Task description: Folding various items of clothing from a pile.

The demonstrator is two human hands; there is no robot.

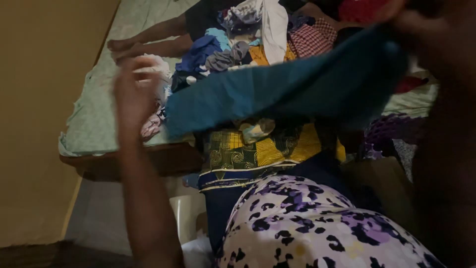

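Right hand (421, 22), blurred, grip clamped on teal cloth (287, 92); left hand (134, 92) blurred, grip unclear

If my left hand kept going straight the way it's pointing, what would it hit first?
The left hand points up and away, toward the pile of clothes on the bed. It would probably meet the pale garments at the pile's near edge first, though motion blur leaves depth uncertain.

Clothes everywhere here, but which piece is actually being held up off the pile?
The teal cloth, stretched across the middle of the view with the right hand gripping its upper end; the other clothes lie heaped on the bed.
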